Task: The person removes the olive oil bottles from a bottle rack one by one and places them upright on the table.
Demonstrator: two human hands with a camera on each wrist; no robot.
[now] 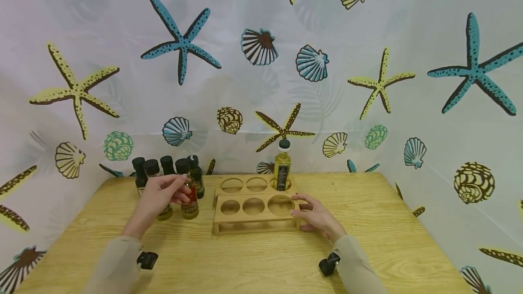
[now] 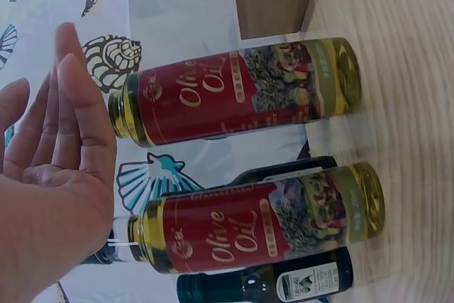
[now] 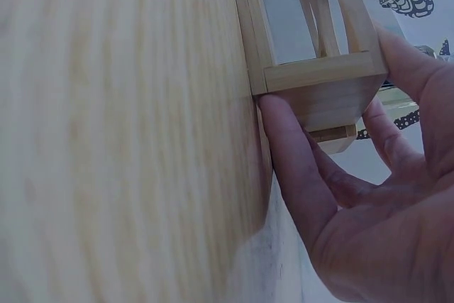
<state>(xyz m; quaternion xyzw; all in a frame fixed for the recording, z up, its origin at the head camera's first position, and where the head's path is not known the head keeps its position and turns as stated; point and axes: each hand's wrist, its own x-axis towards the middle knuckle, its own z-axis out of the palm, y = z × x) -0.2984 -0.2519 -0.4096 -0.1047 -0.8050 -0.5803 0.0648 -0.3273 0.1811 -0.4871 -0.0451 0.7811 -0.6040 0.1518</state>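
Note:
My left hand (image 1: 165, 192) is beside the upper part of an olive oil bottle (image 2: 234, 94) with a red label, fingers mostly straight and apparently not wrapped round it. The bottle's cap is behind the fingers in the left wrist view. A second red-labelled olive oil bottle (image 2: 262, 225) stands next to it. My right hand (image 1: 316, 217) holds the right end of a two-tier wooden bottle rack (image 1: 255, 217), thumb and fingers spread across its edges. In the rack's back right hole stands a yellow oil bottle (image 1: 282, 167) with a dark cap.
Dark green bottles, one of them a slim bottle (image 1: 140, 173) at the left, stand behind the red-labelled pair. The wooden table (image 1: 229, 262) ends at a white curtain (image 1: 261, 90) printed with shells and starfish, which surrounds its back and sides.

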